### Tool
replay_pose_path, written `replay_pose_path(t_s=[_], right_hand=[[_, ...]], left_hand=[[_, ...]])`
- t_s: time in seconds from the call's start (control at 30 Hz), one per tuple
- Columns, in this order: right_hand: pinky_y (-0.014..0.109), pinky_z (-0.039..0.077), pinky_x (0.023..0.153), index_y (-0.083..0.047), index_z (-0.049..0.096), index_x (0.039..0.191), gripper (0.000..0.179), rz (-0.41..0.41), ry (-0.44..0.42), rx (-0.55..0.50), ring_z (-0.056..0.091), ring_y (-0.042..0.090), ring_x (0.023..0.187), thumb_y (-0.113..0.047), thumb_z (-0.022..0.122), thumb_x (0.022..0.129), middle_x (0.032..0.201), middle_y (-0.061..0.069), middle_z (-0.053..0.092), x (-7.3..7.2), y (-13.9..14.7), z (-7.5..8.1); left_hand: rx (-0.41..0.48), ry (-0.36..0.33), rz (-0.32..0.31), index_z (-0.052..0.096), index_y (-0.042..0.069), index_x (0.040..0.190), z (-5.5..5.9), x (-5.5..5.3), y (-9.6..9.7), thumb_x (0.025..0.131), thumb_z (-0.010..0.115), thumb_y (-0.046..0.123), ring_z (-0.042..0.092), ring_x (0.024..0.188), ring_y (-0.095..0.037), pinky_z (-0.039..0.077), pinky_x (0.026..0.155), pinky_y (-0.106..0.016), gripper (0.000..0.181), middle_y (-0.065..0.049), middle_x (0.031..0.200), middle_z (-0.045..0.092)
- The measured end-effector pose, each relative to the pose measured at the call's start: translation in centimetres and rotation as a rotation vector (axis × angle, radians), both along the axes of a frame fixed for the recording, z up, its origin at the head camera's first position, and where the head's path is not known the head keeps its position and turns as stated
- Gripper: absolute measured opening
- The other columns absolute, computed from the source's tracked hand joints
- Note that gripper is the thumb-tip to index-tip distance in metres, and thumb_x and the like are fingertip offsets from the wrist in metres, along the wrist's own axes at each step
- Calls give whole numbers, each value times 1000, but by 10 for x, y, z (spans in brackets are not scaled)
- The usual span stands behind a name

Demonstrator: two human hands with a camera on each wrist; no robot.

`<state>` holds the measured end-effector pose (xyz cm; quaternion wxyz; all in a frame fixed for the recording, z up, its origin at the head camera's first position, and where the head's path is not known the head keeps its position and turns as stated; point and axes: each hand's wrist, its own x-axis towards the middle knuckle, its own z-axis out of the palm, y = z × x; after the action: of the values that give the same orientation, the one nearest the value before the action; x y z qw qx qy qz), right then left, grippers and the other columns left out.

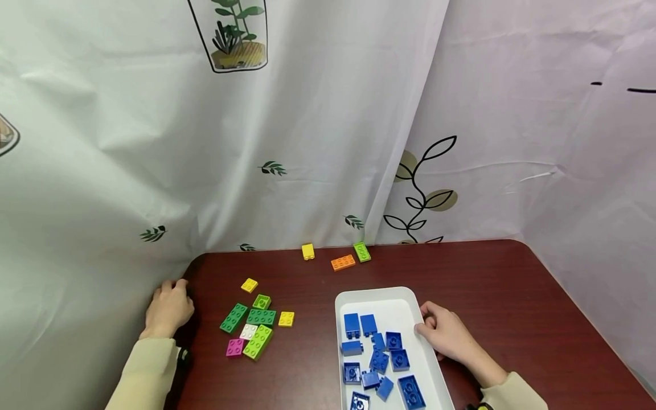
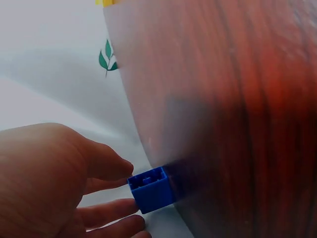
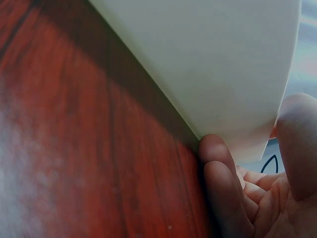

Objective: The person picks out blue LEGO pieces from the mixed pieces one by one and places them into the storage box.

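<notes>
My left hand [image 1: 169, 308] is at the left edge of the table. In the left wrist view its thumb and fingers pinch a blue building block [image 2: 154, 196], hollow side showing, right at the table edge; the head view hides this block behind the hand. With my right hand [image 1: 451, 336] I grip the right side wall of a white tray [image 1: 376, 296], thumb over the rim and fingers low on the outside. Several blue building blocks [image 1: 411, 392] lie loose in the tray, some upside down or on their sides.
Left of the tray lies a loose group of green [image 1: 261, 317], yellow, white and magenta blocks. By the far table edge are a yellow block [image 1: 308, 251], an orange block [image 1: 343, 262] and a lime block [image 1: 361, 252]. A white printed curtain [image 1: 318, 114] hangs behind the brown table [image 1: 487, 273].
</notes>
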<state>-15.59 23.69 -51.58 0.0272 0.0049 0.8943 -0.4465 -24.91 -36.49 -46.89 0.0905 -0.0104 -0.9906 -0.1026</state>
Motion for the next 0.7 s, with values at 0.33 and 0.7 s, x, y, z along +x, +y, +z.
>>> replay_pose_path(t_s=[0.33,0.7], right_hand=[[34,47,34,-8,62,102,15,0,2,-4,48,13,35,-10,70,89,58,-1,49,1,0,1],[33,48,34,-9,61,101,14,9,-6,7,49,12,35,-11,68,89,57,-3,49,0,1,-1]], left_hand=[[0,64,-22,55,-19,112,-7,-7,-5,85,51,-6,55,77,-60,48,71,-69,31,-45,115,42],[-6,-13,1,61,-15,99,-4,-14,-12,82,58,-7,56,71,-59,50,66,-67,19,-46,110,42]])
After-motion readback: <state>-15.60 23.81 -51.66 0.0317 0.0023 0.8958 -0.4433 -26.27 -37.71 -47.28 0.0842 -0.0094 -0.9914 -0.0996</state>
